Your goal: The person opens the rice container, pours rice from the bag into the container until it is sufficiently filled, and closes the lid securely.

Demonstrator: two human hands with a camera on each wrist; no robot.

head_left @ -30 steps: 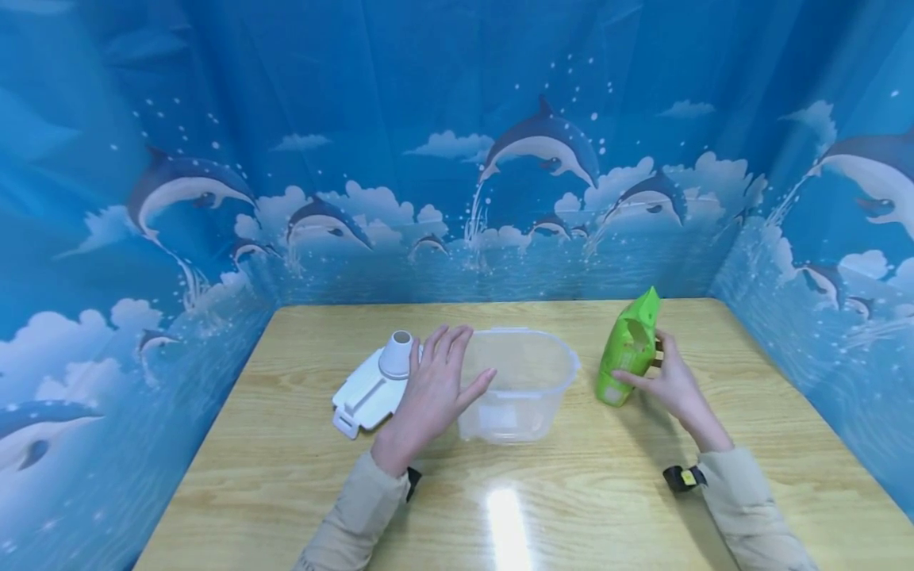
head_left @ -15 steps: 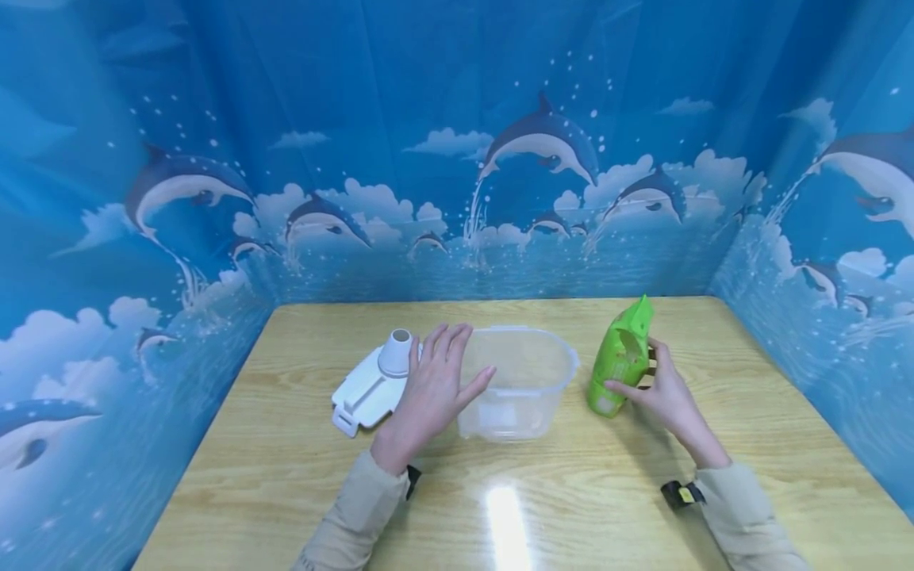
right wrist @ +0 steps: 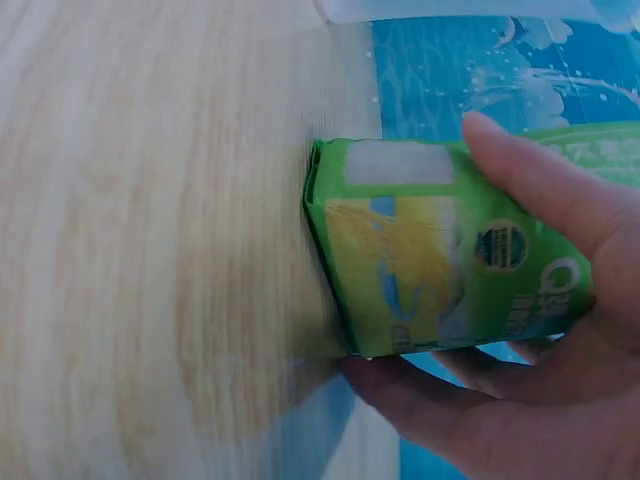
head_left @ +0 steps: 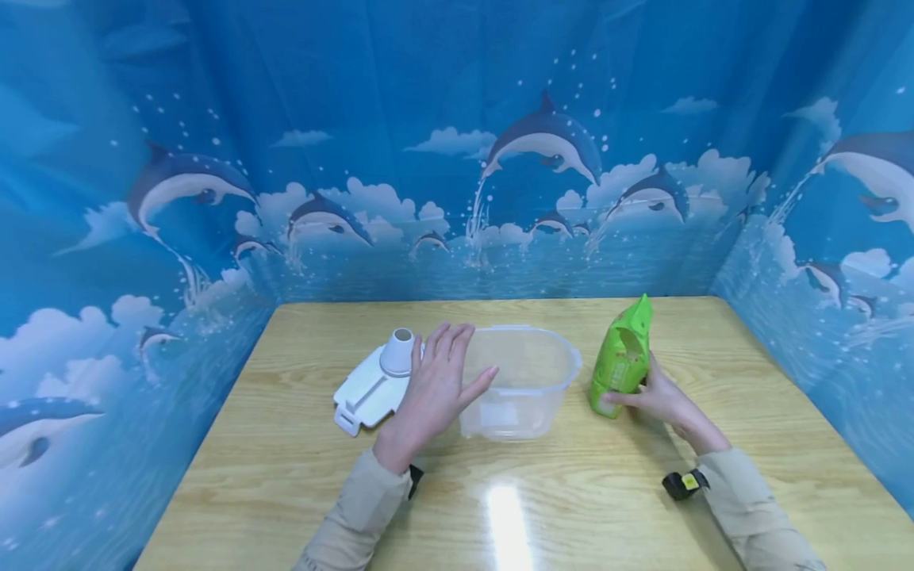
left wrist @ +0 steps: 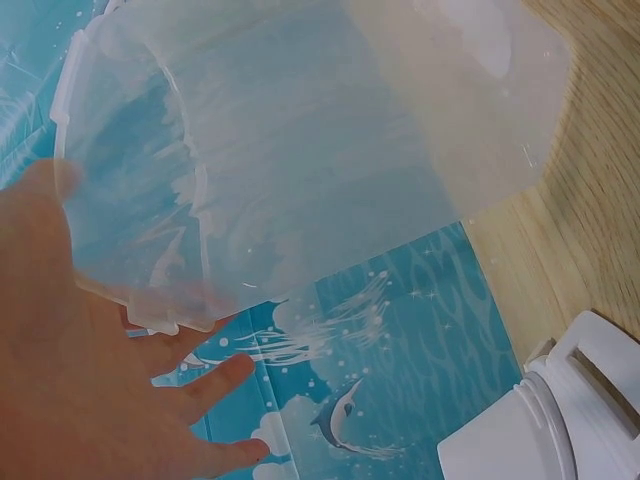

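My left hand [head_left: 437, 388] spread at the clear tub [head_left: 524, 414], perhaps to steady it | my right hand [head_left: 664, 399] pinching the green bag [head_left: 618, 366] low, likely against tipping | white lid [head_left: 373, 392] alongside tub

Tub [head_left: 524, 412] on table [head_left: 585, 500]; lid [head_left: 367, 396] left of tub; left hand [head_left: 435, 385] at tub's left side; packet [head_left: 620, 361] right of tub, in right hand [head_left: 664, 399]; curtain [head_left: 400, 119] behind table.

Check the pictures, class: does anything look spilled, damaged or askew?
The green bag looks odd: it tilts in the right hand, and its brownish patch could be a window or a tear. No spill shows on the table.
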